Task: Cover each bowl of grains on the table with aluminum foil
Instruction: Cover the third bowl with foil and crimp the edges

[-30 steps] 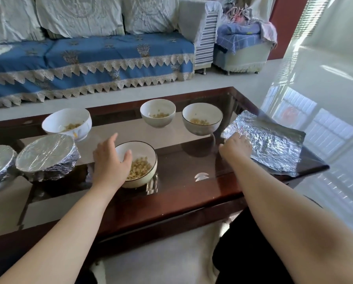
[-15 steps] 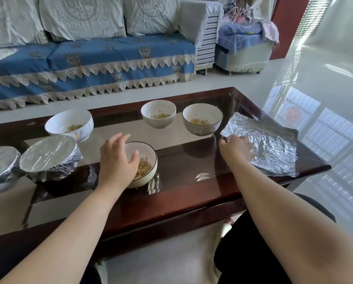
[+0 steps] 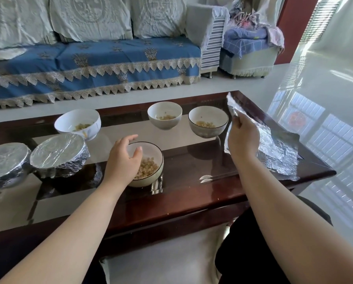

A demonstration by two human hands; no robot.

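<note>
Covered: two foil-wrapped bowls stood at the left end of the bench (image 3: 192,203), one at the frame edge (image 3: 6,160), the other just beside it (image 3: 57,153). Foil was crimped down over both rims.
Uncovered: four bowls of grains remained open. The near bowl (image 3: 151,171) sat front and centre; a white bowl (image 3: 78,124) behind the wrapped pair; two more, one (image 3: 164,114) and another (image 3: 208,120), side by side toward the far edge.
Foil supply: a foil stack (image 3: 282,154) lay at the bench's right end.
Right hand (image 3: 242,138): fingers and thumb pinched the near edge of a foil sheet (image 3: 234,108), lifting it so it stood tilted up off the stack.
Left hand (image 3: 123,158): open, fingers loosely spread, holding nothing; it hovered at the near bowl's left rim. Contact could not be told.
Progress: two of six done by this count; judged about a third through.
Step in hand: judged to be bringing the lifted sheet across to the near bowl.
Left: drape, press round the rim, then repeat for three more.
</note>
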